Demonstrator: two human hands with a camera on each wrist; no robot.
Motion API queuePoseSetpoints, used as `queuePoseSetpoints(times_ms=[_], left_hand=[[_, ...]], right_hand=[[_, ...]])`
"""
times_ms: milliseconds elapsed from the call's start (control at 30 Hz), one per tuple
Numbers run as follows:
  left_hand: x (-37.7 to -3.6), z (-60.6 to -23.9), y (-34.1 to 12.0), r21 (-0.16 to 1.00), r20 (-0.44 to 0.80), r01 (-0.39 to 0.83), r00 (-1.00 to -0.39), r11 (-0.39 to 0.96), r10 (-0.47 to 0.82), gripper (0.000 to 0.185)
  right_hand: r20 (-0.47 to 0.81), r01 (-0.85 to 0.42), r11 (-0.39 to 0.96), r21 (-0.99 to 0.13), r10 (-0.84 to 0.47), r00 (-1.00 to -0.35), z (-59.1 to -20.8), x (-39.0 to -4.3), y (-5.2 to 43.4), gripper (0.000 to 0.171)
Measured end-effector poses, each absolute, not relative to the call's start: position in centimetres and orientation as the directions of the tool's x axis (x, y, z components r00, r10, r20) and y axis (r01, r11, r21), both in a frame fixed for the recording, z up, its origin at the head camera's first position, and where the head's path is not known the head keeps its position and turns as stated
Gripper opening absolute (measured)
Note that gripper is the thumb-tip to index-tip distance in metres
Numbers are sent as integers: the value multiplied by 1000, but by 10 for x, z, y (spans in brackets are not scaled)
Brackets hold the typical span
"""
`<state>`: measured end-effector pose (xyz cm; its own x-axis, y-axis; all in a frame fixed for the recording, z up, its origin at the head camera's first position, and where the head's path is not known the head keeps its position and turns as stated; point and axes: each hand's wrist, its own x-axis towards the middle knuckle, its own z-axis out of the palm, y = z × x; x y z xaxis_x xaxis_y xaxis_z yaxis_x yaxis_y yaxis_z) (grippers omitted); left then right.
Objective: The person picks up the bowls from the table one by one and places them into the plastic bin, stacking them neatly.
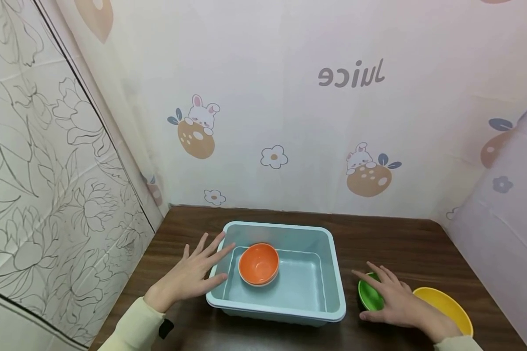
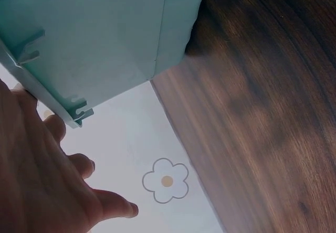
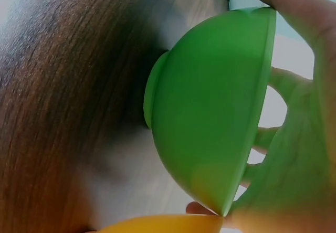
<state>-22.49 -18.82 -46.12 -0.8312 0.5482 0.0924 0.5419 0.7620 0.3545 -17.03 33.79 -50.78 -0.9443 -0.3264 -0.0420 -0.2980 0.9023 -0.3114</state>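
While the left hand (image 1: 191, 278) is holding its fingers wide at the pale-blue bin's (image 1: 298, 280) nine o'clock rim, the right hand (image 1: 399, 304) is spanning the green bowl (image 1: 370, 298), bin's three o'clock, fingers wide; firmness of contact, cannot tell. Yellow bowl (image 1: 448, 309) is sitting toward four. Orange bowl (image 1: 259, 264) is resting inside the bin.

Rabbit-printed sheeting (image 1: 263, 112) hangs behind a brown table (image 1: 386, 241).
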Motion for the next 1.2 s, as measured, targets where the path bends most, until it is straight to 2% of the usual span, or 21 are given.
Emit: queuePoseSetpoints(times_ms=[433,567,900,1200], left_hand=[[-225,-462,-188,352,93,541,-832,764,547,68],[-225,-462,-188,351,92,544,-830,763,549,68],[-226,-462,-189,349,96,550,-826,759,555,68],[-227,-461,-189,342,88,550,-826,762,557,68]], right_hand=[[-91,-290,905,-311,-332,-939,-505,-172,338,80],[-100,-282,906,-316,-327,-940,-506,-172,338,80],[-36,-330,898,-290,-355,-934,-509,-168,338,96],[-85,-313,910,-272,-347,-934,-508,-170,338,86]])
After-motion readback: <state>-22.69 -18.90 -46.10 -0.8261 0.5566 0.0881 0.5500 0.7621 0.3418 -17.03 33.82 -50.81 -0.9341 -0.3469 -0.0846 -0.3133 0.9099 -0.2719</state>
